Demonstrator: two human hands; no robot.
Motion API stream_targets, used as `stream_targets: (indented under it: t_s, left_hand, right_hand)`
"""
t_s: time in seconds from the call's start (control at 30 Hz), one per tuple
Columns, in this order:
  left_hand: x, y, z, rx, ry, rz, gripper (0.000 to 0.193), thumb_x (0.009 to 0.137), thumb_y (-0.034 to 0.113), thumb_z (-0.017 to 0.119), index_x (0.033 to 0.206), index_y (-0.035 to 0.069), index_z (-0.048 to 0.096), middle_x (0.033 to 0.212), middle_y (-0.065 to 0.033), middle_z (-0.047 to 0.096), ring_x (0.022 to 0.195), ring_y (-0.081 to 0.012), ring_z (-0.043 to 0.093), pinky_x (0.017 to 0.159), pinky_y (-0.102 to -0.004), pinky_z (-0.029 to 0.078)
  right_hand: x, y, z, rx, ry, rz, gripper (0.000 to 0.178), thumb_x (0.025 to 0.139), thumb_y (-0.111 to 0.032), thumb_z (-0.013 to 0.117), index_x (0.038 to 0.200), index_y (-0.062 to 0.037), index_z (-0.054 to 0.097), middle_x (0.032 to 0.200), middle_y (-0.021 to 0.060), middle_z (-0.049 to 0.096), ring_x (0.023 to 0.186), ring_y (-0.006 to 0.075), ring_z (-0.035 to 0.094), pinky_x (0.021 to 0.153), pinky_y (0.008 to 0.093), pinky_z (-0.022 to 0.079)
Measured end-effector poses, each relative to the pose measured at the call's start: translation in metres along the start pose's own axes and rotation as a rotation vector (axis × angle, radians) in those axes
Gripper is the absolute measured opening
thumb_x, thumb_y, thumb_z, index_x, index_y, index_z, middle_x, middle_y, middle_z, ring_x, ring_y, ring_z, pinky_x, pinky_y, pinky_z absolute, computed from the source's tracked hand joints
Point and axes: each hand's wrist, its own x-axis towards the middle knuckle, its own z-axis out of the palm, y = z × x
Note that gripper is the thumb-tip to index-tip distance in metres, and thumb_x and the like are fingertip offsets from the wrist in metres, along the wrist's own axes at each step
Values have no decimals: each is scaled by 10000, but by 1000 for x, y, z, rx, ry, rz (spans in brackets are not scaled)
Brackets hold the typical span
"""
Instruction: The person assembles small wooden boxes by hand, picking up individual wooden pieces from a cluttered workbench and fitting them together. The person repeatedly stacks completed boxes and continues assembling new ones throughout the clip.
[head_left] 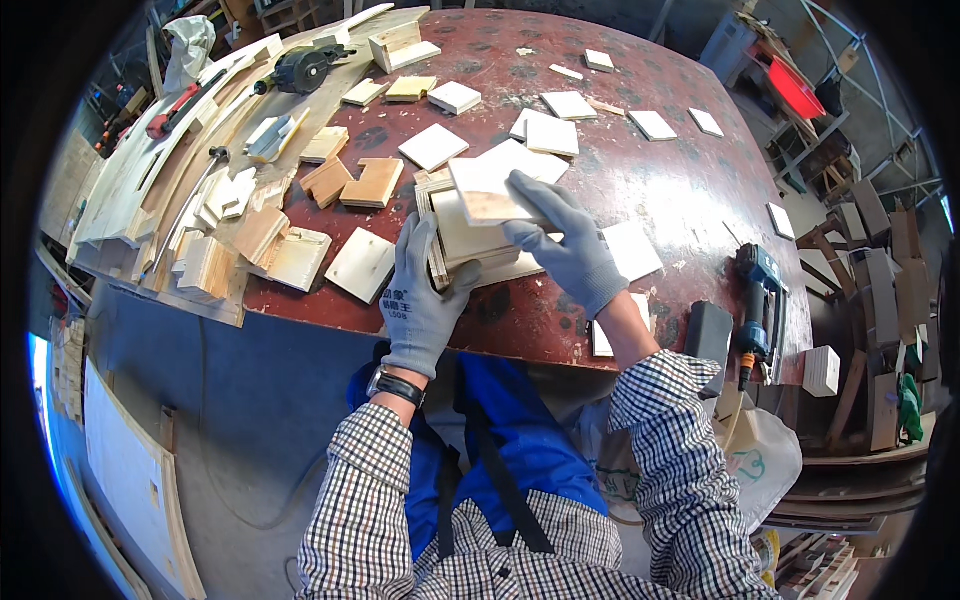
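My gloved right hand (572, 245) pinches a flat, light wooden board (488, 192) between thumb and fingers, tilted above a small wooden assembly (464, 232). Against the left side of this assembly lies my gloved left hand (422, 290), its fingers upright along the side and its thumb across the near face. It steadies the assembly near the table's front edge. Partly covered by the held board, the inside of the assembly cannot be made out. Square wooden panels (434, 147) lie around both hands, one of them (361, 265) just left of my left hand.
A dark red table (560, 335) carries scattered wooden panels and notched blocks (372, 183). At its right edge lies a nail gun (758, 300) with a hose, beside a dark block (708, 345). Long planks (130, 190) and a black power tool (305, 68) occupy the left side.
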Motion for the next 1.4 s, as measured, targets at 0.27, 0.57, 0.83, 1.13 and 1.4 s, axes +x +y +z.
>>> stream_targets:
  t_s: [0.27, 0.57, 0.83, 1.13, 1.4]
  left_hand:
    - [2, 7, -5, -50, 15, 47, 760, 950, 478, 799, 1544, 136, 470, 1646, -268, 393, 1516, -426, 424, 1223, -494, 418]
    - [12, 0, -8, -37, 9, 167, 534, 919, 258, 849, 1368, 116, 598, 1600, -226, 489, 1434, -403, 543, 1155, -465, 507]
    - [17, 1, -14, 13, -36, 200, 502, 880, 208, 863, 1301, 86, 620, 1541, -194, 575, 1394, -368, 592, 1125, -429, 530]
    - [21, 6, -18, -9, -57, 164, 450, 863, 183, 872, 1210, 60, 612, 1535, -190, 577, 1400, -377, 581, 1125, -432, 528]
    - [23, 6, -23, -71, -106, 140, 497, 873, 232, 875, 1262, 51, 626, 1545, -193, 569, 1413, -368, 574, 1143, -436, 518]
  right_hand:
    - [-25, 39, -26, -271, 277, 186, 633, 961, -397, 795, 1474, -63, 636, 1353, 214, 657, 1247, 344, 662, 1062, 434, 531]
    - [-30, 12, -13, -38, 258, 18, 629, 934, -297, 833, 1465, -30, 626, 1361, 202, 653, 1245, 331, 658, 1073, 433, 531]
    - [-28, 3, -9, 21, 169, 41, 666, 941, -333, 825, 1494, -40, 599, 1384, 215, 638, 1280, 341, 646, 1097, 435, 523]
    - [-29, 2, 21, 23, -34, -43, 693, 937, -286, 831, 1543, -85, 561, 1475, 217, 584, 1340, 360, 618, 1114, 427, 529]
    - [-33, -4, -3, 440, 450, 305, 627, 1003, -195, 790, 1531, 29, 535, 1259, 141, 693, 1039, 142, 687, 903, 278, 586]
